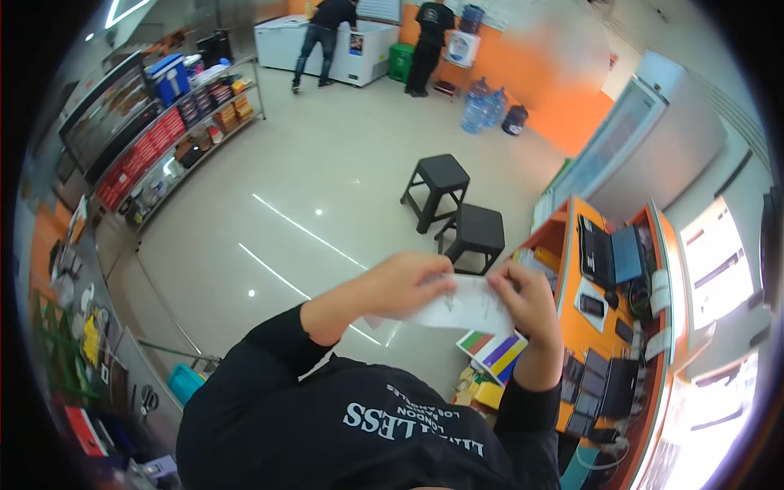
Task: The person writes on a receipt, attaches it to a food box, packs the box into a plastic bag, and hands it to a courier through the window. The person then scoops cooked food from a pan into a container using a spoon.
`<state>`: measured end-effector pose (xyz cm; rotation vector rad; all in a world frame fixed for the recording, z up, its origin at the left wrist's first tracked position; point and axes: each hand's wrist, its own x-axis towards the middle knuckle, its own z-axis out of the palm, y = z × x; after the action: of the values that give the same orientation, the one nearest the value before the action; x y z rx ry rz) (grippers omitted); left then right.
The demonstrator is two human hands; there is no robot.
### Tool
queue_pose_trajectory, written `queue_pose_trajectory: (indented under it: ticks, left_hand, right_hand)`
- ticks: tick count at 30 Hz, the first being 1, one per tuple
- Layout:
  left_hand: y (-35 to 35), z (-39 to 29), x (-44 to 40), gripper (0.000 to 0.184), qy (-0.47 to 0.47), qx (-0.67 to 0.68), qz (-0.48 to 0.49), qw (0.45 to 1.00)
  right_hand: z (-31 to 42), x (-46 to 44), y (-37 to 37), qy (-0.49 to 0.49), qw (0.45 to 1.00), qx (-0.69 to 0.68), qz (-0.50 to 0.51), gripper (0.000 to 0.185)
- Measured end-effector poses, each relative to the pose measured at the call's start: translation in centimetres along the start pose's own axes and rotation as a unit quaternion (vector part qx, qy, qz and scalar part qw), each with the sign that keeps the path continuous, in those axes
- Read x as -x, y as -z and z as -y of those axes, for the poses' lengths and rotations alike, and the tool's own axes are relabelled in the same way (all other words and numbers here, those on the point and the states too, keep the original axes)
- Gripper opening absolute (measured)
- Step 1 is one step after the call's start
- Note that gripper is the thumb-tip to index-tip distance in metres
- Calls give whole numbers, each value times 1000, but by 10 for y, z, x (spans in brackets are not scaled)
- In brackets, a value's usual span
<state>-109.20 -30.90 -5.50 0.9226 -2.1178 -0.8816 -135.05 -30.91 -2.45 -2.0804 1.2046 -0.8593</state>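
Note:
My left hand (406, 283) and my right hand (526, 300) hold a white paper slip (461, 305) between them, in front of my chest. Faint writing or print shows on the slip, too small to read. The left thumb and fingers are closed on its left end. At the other end, the right thumb and fingers pinch the upper right edge. Part of the paper is hidden behind the left hand. Just below the slip is a card or box with coloured stripes (495, 356).
Two black stools (442, 174) stand ahead on the tiled floor. To the right, an orange counter (594, 328) bears laptops (594, 251) and several phones. At left are a steel shelf (193, 135) and scissors (148, 399). Two people work near a white chest freezer (369, 55).

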Motion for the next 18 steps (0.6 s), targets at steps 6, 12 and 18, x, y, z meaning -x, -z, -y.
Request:
queue_pose_trajectory:
  ticks: [6, 12, 18]
  left_hand:
    - [31, 0, 6, 20, 32, 69, -8, 997]
    - [22, 4, 0, 17, -31, 101, 10, 994]
    - [1, 4, -17, 17, -62, 85, 55, 993]
  right_hand:
    - [25, -20, -4, -33, 998, -39, 38, 20]
    - [36, -15, -19, 19, 996, 31, 76, 26]
    - [33, -1, -19, 3, 997, -17, 71, 26]
